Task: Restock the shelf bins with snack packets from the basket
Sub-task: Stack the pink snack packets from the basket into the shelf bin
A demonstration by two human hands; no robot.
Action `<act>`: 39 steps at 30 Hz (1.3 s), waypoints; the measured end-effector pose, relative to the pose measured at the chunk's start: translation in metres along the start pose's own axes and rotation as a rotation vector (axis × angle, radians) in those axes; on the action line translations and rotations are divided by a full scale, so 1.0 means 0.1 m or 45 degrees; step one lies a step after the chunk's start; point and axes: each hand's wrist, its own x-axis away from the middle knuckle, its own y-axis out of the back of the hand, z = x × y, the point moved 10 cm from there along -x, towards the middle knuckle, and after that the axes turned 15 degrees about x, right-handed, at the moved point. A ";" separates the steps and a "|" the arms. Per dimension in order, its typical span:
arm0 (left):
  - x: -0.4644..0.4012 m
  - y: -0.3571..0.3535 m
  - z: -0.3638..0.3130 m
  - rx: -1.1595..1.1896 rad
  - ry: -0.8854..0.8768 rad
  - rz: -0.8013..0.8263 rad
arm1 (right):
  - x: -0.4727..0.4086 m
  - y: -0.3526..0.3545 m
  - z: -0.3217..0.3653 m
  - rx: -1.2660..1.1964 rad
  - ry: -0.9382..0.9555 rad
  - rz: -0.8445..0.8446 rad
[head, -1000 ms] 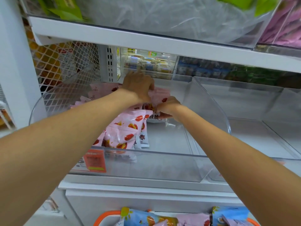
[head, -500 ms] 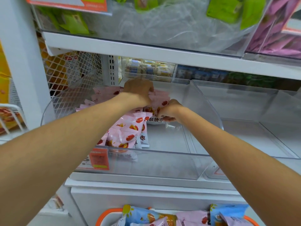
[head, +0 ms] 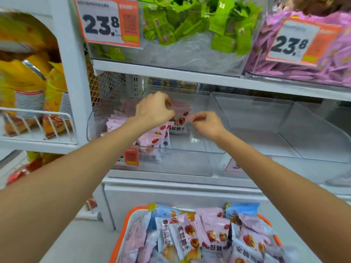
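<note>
In the middle of the frame both bare arms reach into a clear plastic shelf bin (head: 190, 160) on the white middle shelf. The left hand (head: 153, 109) curls its fingers over the top of a small stack of pink snack packets printed with red fruit (head: 180, 115), gripping them at the back of the bin. The right hand (head: 207, 123) sits just to the right of that stack with its fingers bent and thumb and fingertips drawn close together; motion blur hides whether they pinch a packet edge, so I cannot tell what it holds. More pink packets of the same kind (head: 152, 137) lie piled along the left half of the bin, while its right half shows bare floor. A second clear bin (head: 284, 130) stands beside it to the right.

At the bottom centre an orange-rimmed basket (head: 121, 238) holds a heap of pink and light-blue snack packets (head: 199, 236). On the upper shelf, a clear bin of green wrapped snacks (head: 190, 21) carries an orange and white price tag reading 23.8 (head: 108, 21), and to its right purple wrapped snacks (head: 303, 73) sit behind a second such tag (head: 300, 42). At the left edge, yellow bags (head: 24, 82) rest in a white wire rack (head: 38, 118).
</note>
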 end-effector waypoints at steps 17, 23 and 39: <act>2.80 -1.23 0.97 0.317 0.686 0.624 | 2.40 -1.06 -1.19 0.102 -0.131 0.737; 3.44 -1.54 1.26 -0.080 0.614 0.726 | 2.86 -1.63 -1.40 0.570 0.163 0.698; 3.33 -1.43 1.18 -0.685 0.398 0.535 | 2.70 -1.95 -1.37 1.015 0.134 0.927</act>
